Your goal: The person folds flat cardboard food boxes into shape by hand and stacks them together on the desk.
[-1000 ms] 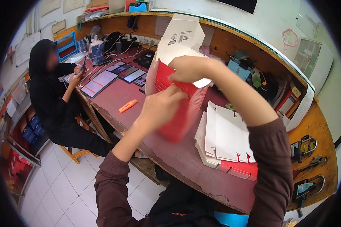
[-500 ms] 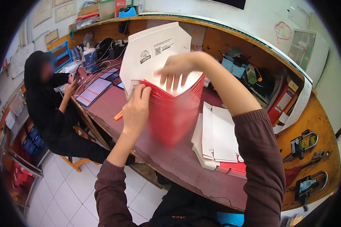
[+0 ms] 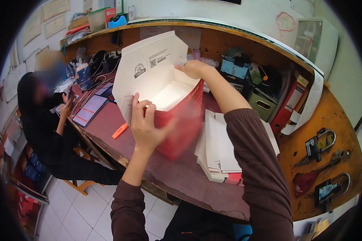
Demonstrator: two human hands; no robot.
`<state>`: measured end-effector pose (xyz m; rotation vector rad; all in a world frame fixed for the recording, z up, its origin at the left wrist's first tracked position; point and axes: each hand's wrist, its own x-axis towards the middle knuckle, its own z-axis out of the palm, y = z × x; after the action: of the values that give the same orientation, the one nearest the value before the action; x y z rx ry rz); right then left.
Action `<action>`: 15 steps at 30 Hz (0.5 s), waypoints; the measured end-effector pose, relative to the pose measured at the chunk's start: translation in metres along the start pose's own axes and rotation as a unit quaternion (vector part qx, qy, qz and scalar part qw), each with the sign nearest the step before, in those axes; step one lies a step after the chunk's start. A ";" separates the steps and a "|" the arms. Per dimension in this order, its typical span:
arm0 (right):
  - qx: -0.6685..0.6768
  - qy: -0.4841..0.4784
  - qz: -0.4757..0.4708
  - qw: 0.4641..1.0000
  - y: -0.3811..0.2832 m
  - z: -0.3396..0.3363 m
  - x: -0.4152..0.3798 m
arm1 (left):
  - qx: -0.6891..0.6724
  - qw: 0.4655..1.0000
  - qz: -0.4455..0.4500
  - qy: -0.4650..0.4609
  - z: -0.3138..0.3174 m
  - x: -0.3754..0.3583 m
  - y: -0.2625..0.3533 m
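A cardboard box (image 3: 177,138), red outside and white inside, stands open and slightly tilted above the maroon tabletop. Its lid flap (image 3: 149,66) rises at the back, printed with a dark logo and a square code. My left hand (image 3: 145,126) is at the near left corner, bent fingers over the rim beside the small side flap and the thumb blurred against the red wall. At the far right corner, my right hand (image 3: 194,69) grips the rim where the lid meets the side. The box's lower part is smeared by motion.
Flat white and red cardboard pieces (image 3: 219,146) lie stacked to the right, partly behind my right arm. An orange marker (image 3: 120,131) and a tablet (image 3: 90,109) are on the left. A person in black (image 3: 48,128) sits there holding a phone. Padlocks (image 3: 319,146) lie far right.
My right hand has moved from inside the box to its far right corner, and the inside stands wider open. My left fingers have loosened from a tight pinch. The view has shifted.
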<state>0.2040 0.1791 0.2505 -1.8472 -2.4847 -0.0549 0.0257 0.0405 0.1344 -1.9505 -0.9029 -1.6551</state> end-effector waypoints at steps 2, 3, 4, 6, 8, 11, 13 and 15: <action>0.127 0.152 0.021 0.980 -0.004 -0.001 -0.011 | 0.039 0.999 0.003 -0.015 -0.001 -0.005 0.000; 0.130 0.152 0.024 0.979 -0.006 -0.001 -0.022 | 0.037 0.999 0.006 -0.018 -0.004 -0.006 0.000; 0.196 0.287 -0.013 0.938 -0.007 0.000 -0.036 | 0.029 0.999 -0.007 -0.025 -0.007 -0.007 0.001; 0.255 0.415 -0.045 0.872 -0.011 0.001 -0.070 | 0.018 0.999 -0.020 -0.034 -0.010 -0.007 0.011; 0.275 0.529 -0.137 0.791 -0.009 0.006 -0.107 | 0.078 0.994 -0.079 -0.013 -0.012 -0.006 0.030; 0.363 0.522 -0.152 0.757 -0.005 0.024 -0.185 | 0.109 0.992 -0.019 0.054 0.006 -0.032 0.073; 0.439 0.487 -0.120 0.746 0.001 0.048 -0.236 | -0.113 0.982 0.009 -0.149 0.028 -0.051 0.122; 0.504 0.449 -0.060 0.735 0.003 0.074 -0.279 | -0.263 0.877 0.032 -0.400 0.073 -0.083 0.161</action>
<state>0.2859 -0.0828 0.1603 -0.8336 -1.4043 0.2733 0.1851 -0.0383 0.0534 -3.1151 -0.6459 -1.0828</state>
